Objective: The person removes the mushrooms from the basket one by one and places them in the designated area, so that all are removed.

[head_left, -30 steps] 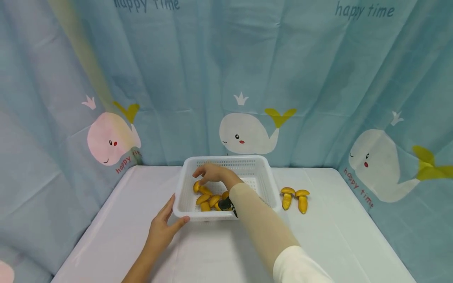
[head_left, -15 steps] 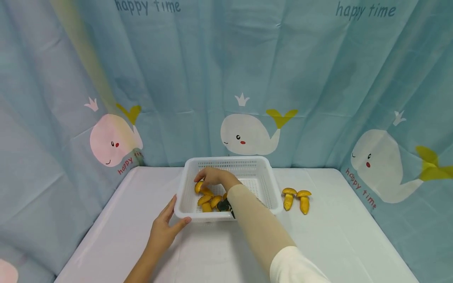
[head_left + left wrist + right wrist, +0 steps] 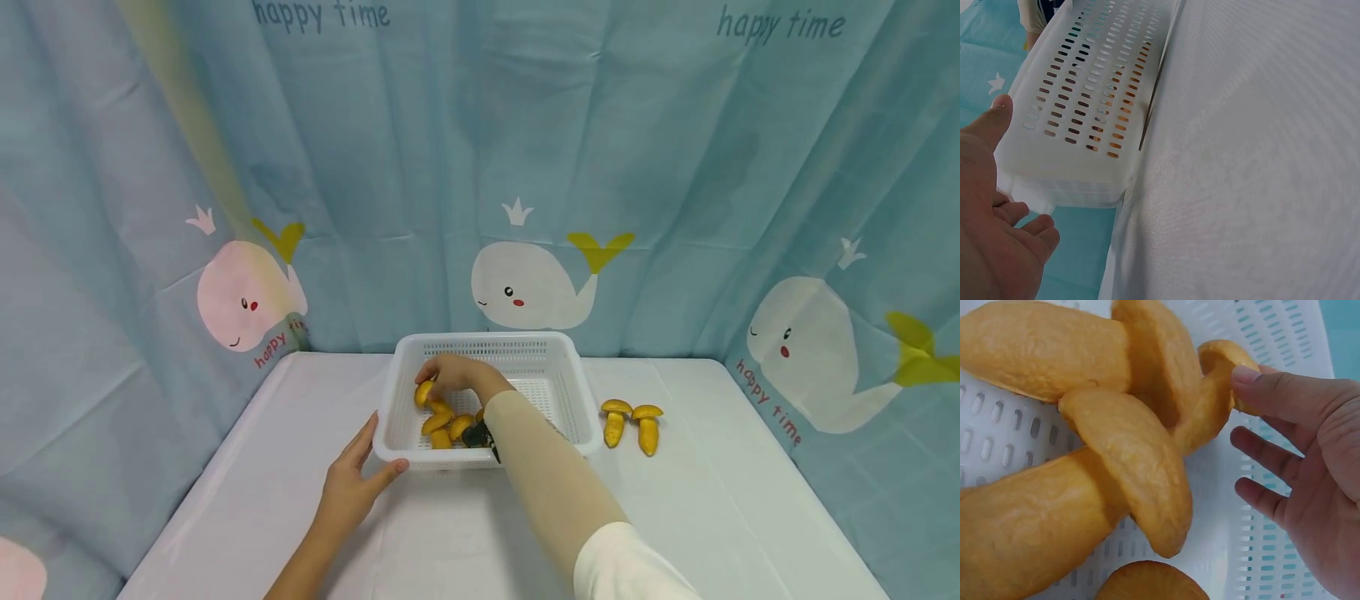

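A white plastic basket (image 3: 442, 456) with slotted walls stands on the table and holds several yellow mushrooms (image 3: 440, 437). My left hand (image 3: 348, 487) rests at its near-left corner, the straight thumb against the front rim and the fingers along the left side. Inside the basket, my right hand (image 3: 454, 375) pinches the cap of a mushroom (image 3: 1210, 406) at the left, with the thumb on top. In the right wrist view, the other fingers of that hand stay apart from it. Larger mushrooms (image 3: 1125, 450) lie close by. The right forearm hides part of the basket.
Two more mushrooms (image 3: 647, 429) lie side by side on the white tablecloth (image 3: 720, 517), right of the basket. A dark wrist device (image 3: 478, 433) sits under the right wrist. Behind the table hangs a blue curtain (image 3: 420, 283) with printed whales.
My right hand has lowered slightly and closed its fingers on the left mushroom's cap, which has tilted a little. My left hand keeps its place at the basket corner. The head view shifts slightly.
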`<state>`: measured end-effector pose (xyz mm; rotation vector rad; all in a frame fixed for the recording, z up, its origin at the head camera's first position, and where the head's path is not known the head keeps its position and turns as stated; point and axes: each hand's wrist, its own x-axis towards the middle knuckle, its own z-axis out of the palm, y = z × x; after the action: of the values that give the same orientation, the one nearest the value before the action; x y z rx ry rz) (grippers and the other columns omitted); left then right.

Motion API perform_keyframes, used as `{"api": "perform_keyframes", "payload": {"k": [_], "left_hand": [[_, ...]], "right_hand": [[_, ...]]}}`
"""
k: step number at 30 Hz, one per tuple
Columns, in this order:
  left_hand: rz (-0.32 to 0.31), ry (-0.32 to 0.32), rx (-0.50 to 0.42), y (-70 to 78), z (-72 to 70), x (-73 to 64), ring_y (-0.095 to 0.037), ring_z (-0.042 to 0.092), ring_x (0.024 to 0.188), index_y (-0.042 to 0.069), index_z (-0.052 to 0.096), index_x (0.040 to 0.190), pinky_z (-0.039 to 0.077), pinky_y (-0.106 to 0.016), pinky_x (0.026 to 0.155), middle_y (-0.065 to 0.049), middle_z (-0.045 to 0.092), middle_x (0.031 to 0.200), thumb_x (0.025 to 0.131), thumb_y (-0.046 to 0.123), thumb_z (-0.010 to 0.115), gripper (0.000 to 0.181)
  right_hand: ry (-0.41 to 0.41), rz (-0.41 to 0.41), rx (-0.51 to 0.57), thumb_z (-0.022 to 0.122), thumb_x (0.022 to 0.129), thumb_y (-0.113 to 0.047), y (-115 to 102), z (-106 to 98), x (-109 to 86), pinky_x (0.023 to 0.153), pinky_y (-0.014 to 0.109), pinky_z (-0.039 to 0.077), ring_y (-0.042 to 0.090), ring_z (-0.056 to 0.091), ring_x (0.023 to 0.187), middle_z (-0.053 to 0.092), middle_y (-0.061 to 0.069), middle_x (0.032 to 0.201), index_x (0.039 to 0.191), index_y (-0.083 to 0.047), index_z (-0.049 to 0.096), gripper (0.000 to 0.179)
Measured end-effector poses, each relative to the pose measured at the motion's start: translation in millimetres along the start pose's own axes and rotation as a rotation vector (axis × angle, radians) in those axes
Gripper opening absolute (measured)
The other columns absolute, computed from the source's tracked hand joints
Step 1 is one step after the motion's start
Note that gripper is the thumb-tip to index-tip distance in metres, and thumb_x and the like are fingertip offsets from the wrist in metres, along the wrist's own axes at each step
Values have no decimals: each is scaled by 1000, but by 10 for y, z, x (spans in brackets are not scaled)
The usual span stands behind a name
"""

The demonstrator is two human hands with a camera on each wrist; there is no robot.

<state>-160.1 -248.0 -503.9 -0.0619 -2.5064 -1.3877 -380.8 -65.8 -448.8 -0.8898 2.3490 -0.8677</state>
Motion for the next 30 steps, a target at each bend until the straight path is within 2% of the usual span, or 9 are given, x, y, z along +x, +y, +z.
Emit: {"api": "perform_keyframes", "payload": {"k": [6,12,19,26,30], "left_hand": [[1,1,5,-3,-3,13,-33,37,150,29,27,163,36,-51,118,0,28,168,86,46,81,95],[6,5,8,1,-12,5,-32,38,150,26,28,163,36,-49,118,-3,29,167,86,44,82,95],[3,0,-3,27,23,-5,-33,39,149,17,31,163,36,-51,117,-4,30,167,85,43,83,97],[7,3,8,26,37,-14,-34,39,149,18,31,163,37,-48,117,-5,30,167,85,41,84,97],[4,3,8,18,14,-13,-33,39,149,18,30,163,36,-45,116,-5,30,167,85,40,83,97]], "right_hand": [[-6,-39,-23,76,93,-10,-46,-97,49,102,32,54,16,61,108,69,-3,120,128,-14,70,36],[50,-92,-25,76,93,-14,-169,-246,-13,103,32,54,18,59,118,69,-5,123,131,-15,70,38],[149,-115,-21,74,95,-17,-256,-360,-232,106,37,53,19,59,120,68,-1,129,134,-14,68,40],[231,-114,-31,75,95,-20,-266,-442,-501,108,43,51,26,55,131,66,1,134,135,-14,68,42],[268,-123,-13,77,94,-20,-308,-494,-676,108,45,51,28,55,130,66,1,133,134,-15,68,42]]}}
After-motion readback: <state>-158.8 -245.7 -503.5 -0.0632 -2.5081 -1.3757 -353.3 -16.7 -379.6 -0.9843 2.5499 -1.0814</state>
